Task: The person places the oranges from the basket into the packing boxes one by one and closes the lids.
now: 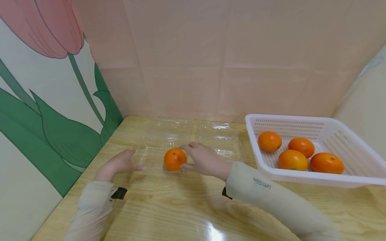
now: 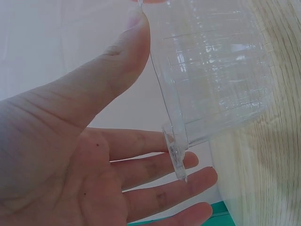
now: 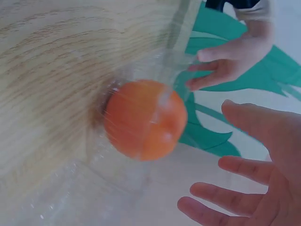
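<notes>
White perforated plastic basket (image 1: 301,176) with four round oranges (image 1: 327,163) occupies the table's (image 1: 169,207) right side in my head view, beside a clear plastic container (image 1: 223,152) near the far edge. A single glossy orange (image 1: 175,159) sits in its near-left part, just beside the right hand (image 1: 206,160).

Left wrist: I see the left hand's (image 2: 80,155) thumb at the container's rim, fingers extended, grasping nothing.

Right wrist: the right hand's fingers are spread, released, a gap showing before the single glossy orange.

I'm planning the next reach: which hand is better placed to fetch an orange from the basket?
Probably the right hand: it is nearer the basket, its spread fingers holding nothing. The left hand is farther away, by the container.
</notes>
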The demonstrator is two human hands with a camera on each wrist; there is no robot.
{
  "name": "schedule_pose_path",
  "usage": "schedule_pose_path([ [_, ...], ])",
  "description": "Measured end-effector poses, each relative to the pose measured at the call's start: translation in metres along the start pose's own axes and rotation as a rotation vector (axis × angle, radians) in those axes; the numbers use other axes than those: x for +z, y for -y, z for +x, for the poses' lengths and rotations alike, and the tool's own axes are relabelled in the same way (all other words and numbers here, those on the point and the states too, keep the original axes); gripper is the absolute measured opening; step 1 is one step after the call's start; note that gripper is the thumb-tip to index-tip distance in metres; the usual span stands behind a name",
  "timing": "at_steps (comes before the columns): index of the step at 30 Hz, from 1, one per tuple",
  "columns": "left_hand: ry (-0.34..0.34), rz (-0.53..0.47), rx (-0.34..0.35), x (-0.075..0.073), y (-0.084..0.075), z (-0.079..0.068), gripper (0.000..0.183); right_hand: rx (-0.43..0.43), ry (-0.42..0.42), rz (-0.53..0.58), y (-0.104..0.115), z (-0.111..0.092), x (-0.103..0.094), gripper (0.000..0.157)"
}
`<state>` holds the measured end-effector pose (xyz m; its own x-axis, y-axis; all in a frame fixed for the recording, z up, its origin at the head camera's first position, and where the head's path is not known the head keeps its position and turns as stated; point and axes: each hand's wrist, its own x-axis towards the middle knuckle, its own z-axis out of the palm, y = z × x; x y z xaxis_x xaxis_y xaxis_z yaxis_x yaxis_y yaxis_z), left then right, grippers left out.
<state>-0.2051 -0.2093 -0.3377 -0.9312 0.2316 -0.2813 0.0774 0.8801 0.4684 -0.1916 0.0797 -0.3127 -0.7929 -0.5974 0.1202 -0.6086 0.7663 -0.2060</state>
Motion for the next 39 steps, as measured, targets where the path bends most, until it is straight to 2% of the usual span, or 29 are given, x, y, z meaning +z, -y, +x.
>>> schedule_pose_path([
  [6, -0.009, 0.016, -0.006, 0.002, 0.003, 0.001, 0.095, -0.069, -0.075, -0.074, 0.002, -0.02, -0.022, 0.055],
  [11, -0.01, 0.012, 0.0, 0.001, 0.003, 0.0, 0.097, -0.076, -0.092, -0.114, -0.003, -0.037, -0.042, 0.053],
  [16, -0.01, 0.01, 0.001, 0.001, 0.004, 0.0, 0.098, 0.0, -0.072, -0.159, -0.018, -0.053, -0.06, 0.054],
  [21, -0.015, 0.015, -0.002, 0.001, 0.004, -0.001, 0.097, 0.075, -0.087, -0.209, -0.035, -0.069, -0.079, 0.052],
  [25, -0.018, 0.013, -0.004, 0.0, 0.002, -0.002, 0.096, 0.113, -0.09, -0.227, -0.055, -0.079, -0.093, 0.051],
  [29, -0.021, 0.013, -0.003, 0.0, 0.001, -0.003, 0.093, 0.229, -0.019, -0.199, -0.082, -0.083, -0.11, 0.054],
  [35, -0.016, 0.008, -0.01, -0.001, 0.001, -0.003, 0.094, 0.388, 0.029, -0.181, -0.132, -0.09, -0.13, 0.058],
  [39, -0.017, 0.008, -0.009, 0.0, 0.002, -0.002, 0.095, 0.425, 0.056, -0.179, -0.165, -0.099, -0.138, 0.055],
])
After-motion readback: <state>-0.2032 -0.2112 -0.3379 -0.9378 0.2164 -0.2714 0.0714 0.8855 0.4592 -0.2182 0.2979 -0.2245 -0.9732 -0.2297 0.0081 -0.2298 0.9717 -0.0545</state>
